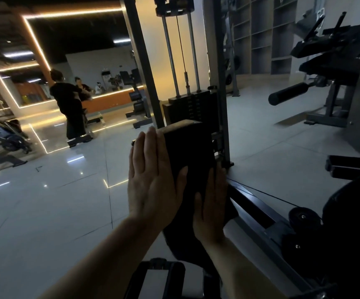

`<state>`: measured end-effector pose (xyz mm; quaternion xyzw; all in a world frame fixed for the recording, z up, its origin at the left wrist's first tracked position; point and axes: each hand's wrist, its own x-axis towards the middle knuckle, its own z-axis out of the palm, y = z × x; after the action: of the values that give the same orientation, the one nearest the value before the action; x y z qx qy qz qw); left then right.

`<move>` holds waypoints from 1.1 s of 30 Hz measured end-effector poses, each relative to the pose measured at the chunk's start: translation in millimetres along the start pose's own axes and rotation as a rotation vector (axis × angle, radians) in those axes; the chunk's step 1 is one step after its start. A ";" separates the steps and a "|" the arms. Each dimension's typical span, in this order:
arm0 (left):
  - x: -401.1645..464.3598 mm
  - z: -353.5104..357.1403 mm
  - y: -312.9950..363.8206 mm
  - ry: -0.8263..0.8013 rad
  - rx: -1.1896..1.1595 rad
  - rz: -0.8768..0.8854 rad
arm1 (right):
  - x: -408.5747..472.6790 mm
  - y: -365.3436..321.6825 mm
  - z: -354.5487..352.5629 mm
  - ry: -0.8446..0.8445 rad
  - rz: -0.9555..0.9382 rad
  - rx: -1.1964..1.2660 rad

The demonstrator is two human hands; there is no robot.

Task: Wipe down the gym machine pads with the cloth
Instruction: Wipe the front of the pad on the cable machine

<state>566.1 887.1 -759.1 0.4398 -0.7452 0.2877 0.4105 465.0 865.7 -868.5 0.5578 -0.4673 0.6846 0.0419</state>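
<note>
Left hand (153,180) and right hand (210,203) are pressed flat, fingers straight, against opposite sides of the pad (188,152); no cloth can be discerned in the dim light.

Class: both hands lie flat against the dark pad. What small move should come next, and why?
Probably pick up the cloth before wiping. The left hand and right hand press flat on either side of the pad, and no cloth shows under either palm or anywhere nearby, though the dim light may hide one.

We see a black pad (187,152), tan top edge | black weight stack (193,108) | glossy pale-grey floor (45,212) | amber light strips (71,13)
</note>
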 end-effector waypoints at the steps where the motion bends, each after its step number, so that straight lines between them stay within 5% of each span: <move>1: 0.1 -0.3 0.0 0.006 0.001 0.006 | 16.7 -8.4 -0.2 0.028 -0.007 0.024; 5: -0.6 -0.1 0.7 0.029 -0.020 0.014 | 57.4 -16.3 -1.4 0.032 -0.121 -0.037; 14: 0.3 1.9 -1.7 0.031 -0.039 0.014 | -49.3 31.5 0.6 -0.070 -0.021 -0.010; 24: 1.2 2.6 -2.2 0.053 -0.058 0.010 | 87.0 -24.3 -2.3 -0.025 -0.251 -0.034; 33: 0.8 2.5 0.2 0.044 -0.042 -0.006 | -39.7 30.2 0.0 -0.143 -0.097 -0.177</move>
<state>564.8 884.9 -759.7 0.4267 -0.7407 0.2802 0.4367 462.4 867.3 -918.3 0.6213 -0.5002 0.5963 0.0906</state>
